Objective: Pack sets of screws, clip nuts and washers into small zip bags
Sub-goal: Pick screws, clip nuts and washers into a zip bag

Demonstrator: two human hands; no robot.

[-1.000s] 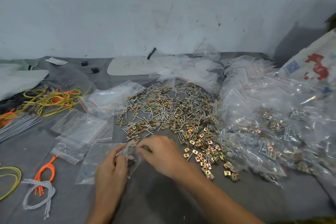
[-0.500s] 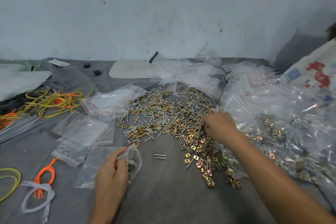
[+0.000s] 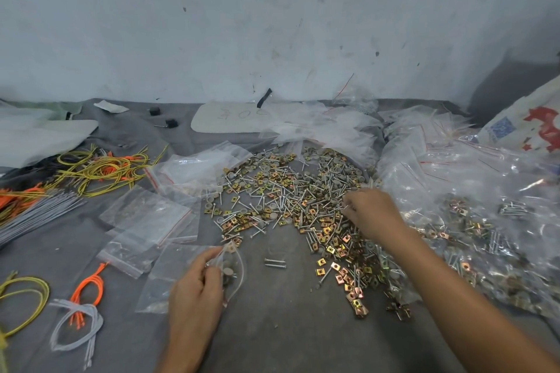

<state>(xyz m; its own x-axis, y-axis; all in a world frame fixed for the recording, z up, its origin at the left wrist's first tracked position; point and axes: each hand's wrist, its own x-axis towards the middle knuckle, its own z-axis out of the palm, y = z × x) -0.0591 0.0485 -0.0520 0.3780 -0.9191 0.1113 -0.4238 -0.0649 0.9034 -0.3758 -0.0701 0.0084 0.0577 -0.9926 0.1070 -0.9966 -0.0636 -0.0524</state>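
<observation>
A big loose pile of silver screws, gold clip nuts and grey washers (image 3: 291, 194) covers the grey cloth at the middle. My left hand (image 3: 197, 288) pinches a small clear zip bag (image 3: 231, 269) by its mouth, with a few washers inside. My right hand (image 3: 372, 212) reaches into the right side of the pile, fingers curled down among the screws; what they hold is hidden. Two screws (image 3: 275, 263) lie alone between the hands.
Empty zip bags (image 3: 145, 218) lie left of the pile. Filled bags (image 3: 472, 221) heap up on the right. Yellow and orange wire loops (image 3: 100, 169), grey ties (image 3: 33, 215) and a white tie bundle (image 3: 75, 324) lie at the left. A wall stands behind.
My right hand left the bag and moved right and away into the pile. Two screws now lie bare on the cloth. My left hand keeps the bag.
</observation>
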